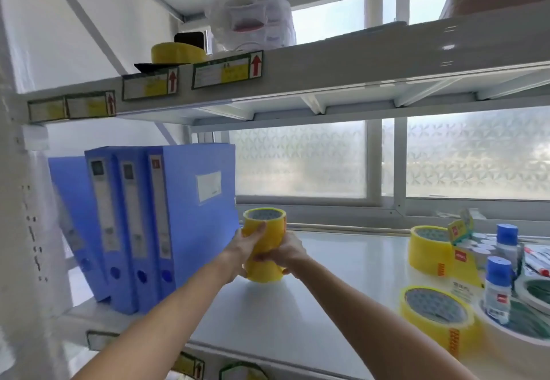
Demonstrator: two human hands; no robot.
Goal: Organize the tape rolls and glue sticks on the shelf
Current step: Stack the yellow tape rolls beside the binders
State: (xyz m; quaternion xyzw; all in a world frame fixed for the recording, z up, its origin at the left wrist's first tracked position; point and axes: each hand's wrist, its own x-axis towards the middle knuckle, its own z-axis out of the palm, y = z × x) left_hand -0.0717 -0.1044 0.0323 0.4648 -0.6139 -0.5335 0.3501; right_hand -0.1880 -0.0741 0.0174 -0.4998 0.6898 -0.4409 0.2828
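Note:
A stack of yellow tape rolls (269, 230) stands on the white shelf (327, 275) just right of the blue binders. My left hand (242, 248) grips the stack's left side, thumb up on its front. My right hand (287, 253) grips its lower right side. Two more yellow tape rolls lie at the right: one at the back (427, 248) and one near the front edge (436, 311). Blue-capped glue bottles (497, 287) stand there, and a yellow box of white-capped glue sticks (473, 248) sits behind them.
Several blue binders (166, 224) stand at the shelf's left. White tape rolls (518, 329) lie at the far right, with markers (535, 260) behind. The upper shelf (327, 70) carries a yellow tape roll (175, 52) and a plastic bag (253, 16). A frosted window is behind.

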